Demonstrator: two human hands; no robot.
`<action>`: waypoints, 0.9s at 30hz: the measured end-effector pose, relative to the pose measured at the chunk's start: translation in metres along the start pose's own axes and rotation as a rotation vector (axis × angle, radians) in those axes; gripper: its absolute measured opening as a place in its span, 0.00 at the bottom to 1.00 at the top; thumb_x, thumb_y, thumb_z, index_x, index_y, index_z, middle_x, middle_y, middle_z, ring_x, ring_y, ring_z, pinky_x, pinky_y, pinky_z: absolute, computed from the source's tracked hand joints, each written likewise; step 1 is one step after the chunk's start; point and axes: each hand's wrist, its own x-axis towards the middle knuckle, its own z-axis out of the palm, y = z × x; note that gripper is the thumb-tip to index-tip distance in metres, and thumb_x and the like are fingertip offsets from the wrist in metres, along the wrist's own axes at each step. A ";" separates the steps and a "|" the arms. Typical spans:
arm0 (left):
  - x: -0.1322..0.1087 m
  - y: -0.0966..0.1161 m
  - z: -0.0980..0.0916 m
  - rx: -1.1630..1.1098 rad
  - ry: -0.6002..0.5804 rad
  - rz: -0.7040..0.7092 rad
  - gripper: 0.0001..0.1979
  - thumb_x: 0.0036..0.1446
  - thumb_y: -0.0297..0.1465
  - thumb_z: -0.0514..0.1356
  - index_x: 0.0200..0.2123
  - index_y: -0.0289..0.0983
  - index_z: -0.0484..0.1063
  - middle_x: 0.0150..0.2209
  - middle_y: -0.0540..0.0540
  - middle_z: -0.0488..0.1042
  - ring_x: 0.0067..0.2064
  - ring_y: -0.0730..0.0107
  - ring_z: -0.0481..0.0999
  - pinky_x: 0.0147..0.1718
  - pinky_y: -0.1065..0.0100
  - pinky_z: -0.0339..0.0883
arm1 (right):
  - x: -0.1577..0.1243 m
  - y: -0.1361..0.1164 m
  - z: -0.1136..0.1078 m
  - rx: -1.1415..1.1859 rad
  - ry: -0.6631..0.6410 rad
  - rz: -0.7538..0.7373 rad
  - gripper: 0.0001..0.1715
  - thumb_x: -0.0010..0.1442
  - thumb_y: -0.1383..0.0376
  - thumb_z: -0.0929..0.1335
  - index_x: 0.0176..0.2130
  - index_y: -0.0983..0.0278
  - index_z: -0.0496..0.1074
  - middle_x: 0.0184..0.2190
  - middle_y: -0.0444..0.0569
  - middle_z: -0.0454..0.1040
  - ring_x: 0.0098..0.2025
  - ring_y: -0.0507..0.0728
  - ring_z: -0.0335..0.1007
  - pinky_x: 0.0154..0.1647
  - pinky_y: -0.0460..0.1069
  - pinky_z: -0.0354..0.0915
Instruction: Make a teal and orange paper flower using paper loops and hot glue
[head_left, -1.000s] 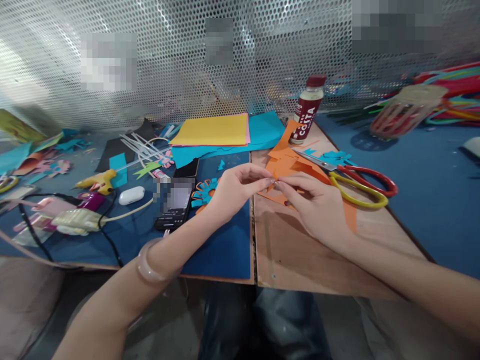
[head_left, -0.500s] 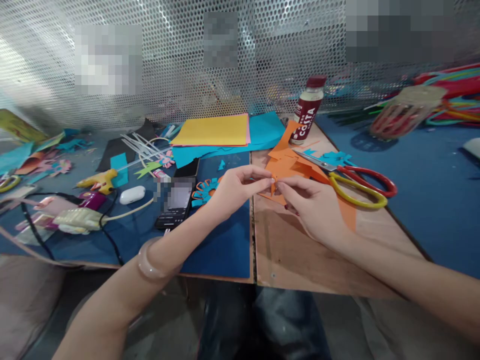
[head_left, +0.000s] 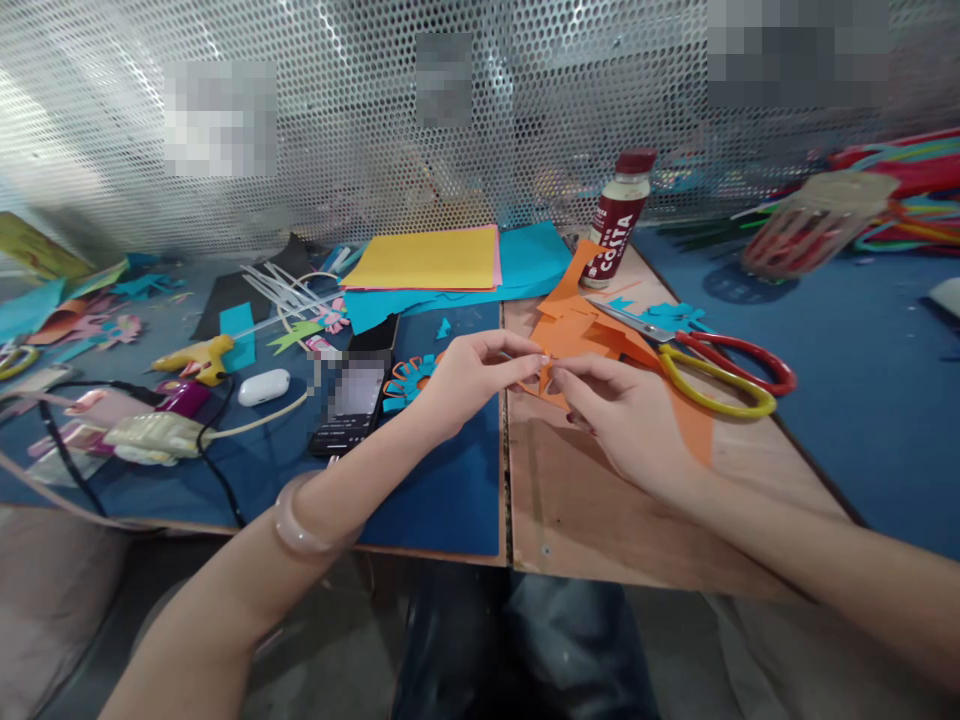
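Observation:
My left hand (head_left: 476,382) pinches a small strip of orange paper (head_left: 546,376) between thumb and fingertips. Close on its right, the thumb and fingers of my right hand (head_left: 626,410) are pressed together at the strip's other side; the fingertips partly cover it. Behind both hands lie cut orange paper sheets (head_left: 570,322). Scissors (head_left: 724,378) with one red and one yellow handle rest on the orange paper, blades pointing to the back left. A blue and orange looped paper flower (head_left: 405,384) is partly hidden by my left hand.
A phone (head_left: 351,405), an earbud case (head_left: 264,387) and a yellow glue gun (head_left: 196,358) lie to the left. Yellow paper (head_left: 427,260) is stacked at the back, near a dark red bottle (head_left: 619,220). A clear cup (head_left: 814,230) stands at the right.
My right fingertips have shifted slightly at the orange paper strip. My left hand keeps almost the same place, and the view has moved a little.

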 end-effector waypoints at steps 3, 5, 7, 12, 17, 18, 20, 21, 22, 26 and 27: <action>0.000 -0.001 0.000 -0.023 -0.004 -0.013 0.09 0.51 0.33 0.69 0.33 0.33 0.79 0.30 0.48 0.79 0.31 0.76 0.75 0.31 0.72 0.69 | 0.001 0.000 0.000 -0.026 -0.012 -0.030 0.12 0.59 0.57 0.70 0.35 0.63 0.79 0.21 0.41 0.70 0.20 0.48 0.57 0.22 0.46 0.55; 0.000 -0.001 0.000 -0.025 -0.007 -0.022 0.09 0.51 0.33 0.69 0.33 0.33 0.79 0.30 0.48 0.79 0.31 0.75 0.75 0.31 0.72 0.70 | 0.001 -0.001 0.000 -0.030 -0.020 -0.041 0.12 0.59 0.57 0.70 0.35 0.63 0.79 0.21 0.41 0.71 0.21 0.48 0.59 0.22 0.46 0.56; 0.000 -0.001 0.000 -0.018 -0.015 -0.024 0.09 0.51 0.33 0.69 0.33 0.33 0.79 0.29 0.49 0.79 0.30 0.76 0.75 0.31 0.72 0.70 | 0.001 -0.001 -0.001 -0.028 -0.027 -0.031 0.12 0.59 0.56 0.71 0.34 0.62 0.79 0.23 0.42 0.73 0.22 0.49 0.60 0.23 0.46 0.57; -0.001 0.001 0.000 0.013 -0.024 -0.022 0.08 0.51 0.32 0.68 0.32 0.33 0.78 0.28 0.49 0.78 0.30 0.75 0.75 0.31 0.72 0.68 | 0.001 -0.002 -0.001 -0.044 -0.033 0.000 0.14 0.59 0.54 0.72 0.35 0.63 0.80 0.26 0.44 0.76 0.25 0.50 0.64 0.26 0.47 0.60; -0.001 0.001 0.000 0.016 -0.063 -0.019 0.13 0.53 0.38 0.69 0.37 0.34 0.78 0.35 0.47 0.80 0.33 0.75 0.75 0.31 0.72 0.66 | 0.003 -0.003 -0.002 -0.015 -0.022 0.030 0.15 0.57 0.54 0.73 0.31 0.63 0.79 0.21 0.42 0.72 0.22 0.49 0.60 0.24 0.47 0.58; -0.001 0.001 0.000 0.024 -0.068 -0.009 0.13 0.52 0.38 0.69 0.37 0.34 0.79 0.35 0.46 0.80 0.33 0.75 0.75 0.32 0.71 0.67 | 0.003 -0.003 -0.002 -0.008 -0.026 0.024 0.14 0.57 0.54 0.73 0.31 0.63 0.79 0.21 0.42 0.72 0.22 0.49 0.60 0.24 0.47 0.58; -0.001 0.001 0.000 0.039 -0.075 0.006 0.13 0.52 0.38 0.70 0.36 0.34 0.79 0.34 0.46 0.80 0.32 0.75 0.74 0.34 0.70 0.67 | 0.004 -0.003 -0.002 0.007 -0.037 0.013 0.13 0.56 0.55 0.73 0.30 0.63 0.78 0.23 0.43 0.73 0.22 0.49 0.61 0.24 0.47 0.58; -0.001 0.001 0.000 0.047 -0.075 0.011 0.13 0.52 0.38 0.70 0.35 0.34 0.79 0.33 0.46 0.80 0.31 0.75 0.74 0.34 0.70 0.68 | 0.004 -0.002 -0.002 0.012 -0.041 0.008 0.13 0.56 0.55 0.73 0.30 0.63 0.78 0.23 0.43 0.73 0.22 0.49 0.61 0.24 0.47 0.57; -0.001 0.001 0.000 0.057 -0.070 0.017 0.12 0.52 0.38 0.69 0.34 0.34 0.78 0.33 0.47 0.80 0.31 0.75 0.74 0.34 0.70 0.68 | 0.004 -0.002 -0.002 0.012 -0.043 0.002 0.13 0.56 0.56 0.73 0.29 0.63 0.78 0.23 0.43 0.73 0.22 0.49 0.60 0.24 0.47 0.57; -0.001 0.002 0.001 0.096 -0.045 0.043 0.10 0.53 0.35 0.68 0.33 0.34 0.78 0.33 0.47 0.80 0.32 0.73 0.75 0.35 0.69 0.69 | 0.004 0.001 -0.001 0.009 -0.046 -0.029 0.12 0.57 0.57 0.72 0.28 0.63 0.76 0.20 0.41 0.69 0.21 0.48 0.56 0.25 0.47 0.57; -0.001 0.002 0.001 0.102 -0.045 0.049 0.10 0.52 0.35 0.69 0.33 0.34 0.79 0.33 0.46 0.81 0.33 0.73 0.76 0.36 0.69 0.69 | 0.004 0.002 -0.001 0.015 -0.045 -0.033 0.12 0.57 0.57 0.72 0.28 0.63 0.76 0.20 0.41 0.69 0.21 0.48 0.56 0.25 0.47 0.57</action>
